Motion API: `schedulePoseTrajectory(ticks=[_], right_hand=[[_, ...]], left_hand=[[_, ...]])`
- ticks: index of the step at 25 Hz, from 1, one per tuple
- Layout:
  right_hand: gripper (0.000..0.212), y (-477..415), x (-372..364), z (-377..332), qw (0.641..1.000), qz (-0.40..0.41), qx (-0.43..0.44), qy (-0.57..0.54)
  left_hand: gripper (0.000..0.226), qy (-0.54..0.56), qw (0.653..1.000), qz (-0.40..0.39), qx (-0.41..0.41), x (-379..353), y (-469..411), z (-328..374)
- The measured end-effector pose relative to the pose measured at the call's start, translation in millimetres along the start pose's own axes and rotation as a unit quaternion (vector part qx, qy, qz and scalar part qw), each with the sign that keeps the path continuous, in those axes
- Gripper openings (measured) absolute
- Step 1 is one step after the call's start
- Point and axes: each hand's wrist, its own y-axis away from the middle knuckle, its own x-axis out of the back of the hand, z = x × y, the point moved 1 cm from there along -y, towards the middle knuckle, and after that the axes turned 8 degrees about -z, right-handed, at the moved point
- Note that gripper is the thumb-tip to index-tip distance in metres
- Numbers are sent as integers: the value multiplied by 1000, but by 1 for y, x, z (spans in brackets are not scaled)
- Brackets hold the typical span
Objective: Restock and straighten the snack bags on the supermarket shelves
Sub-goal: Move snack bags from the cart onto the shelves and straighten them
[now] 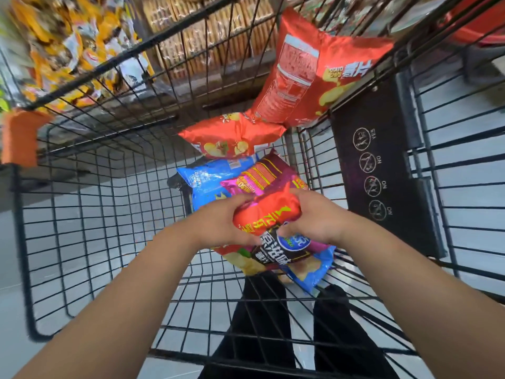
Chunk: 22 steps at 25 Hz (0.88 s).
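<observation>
My left hand and right hand curl their fingers round the red snack bag; I judge it light, puffy, slick and crushable, best held gently by its sides.

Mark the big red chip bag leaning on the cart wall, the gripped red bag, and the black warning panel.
big red chip bag [314,75]: head view, back panel's middle.
gripped red bag [269,216]: head view, yellow lettering.
black warning panel [400,173]: head view, bare middle.
</observation>
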Motion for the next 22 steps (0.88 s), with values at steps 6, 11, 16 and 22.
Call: schedulePoseTrajectory(ticks=[6, 11, 16, 22], right_hand=[[40, -24, 12, 26, 988, 112, 44, -99], [120, -58, -1, 55, 899, 63, 4, 434], [130, -98, -23, 60, 873, 118, 10, 473], [81, -115, -17, 68, 930, 235, 129, 253]], left_hand=[[45, 312, 942, 108, 54, 4, 19, -59], [38, 416, 884, 199, 74, 12, 17, -96], [21, 474, 847, 228, 68, 3, 1, -106], [44, 527, 819, 219, 55, 4, -5, -114]])
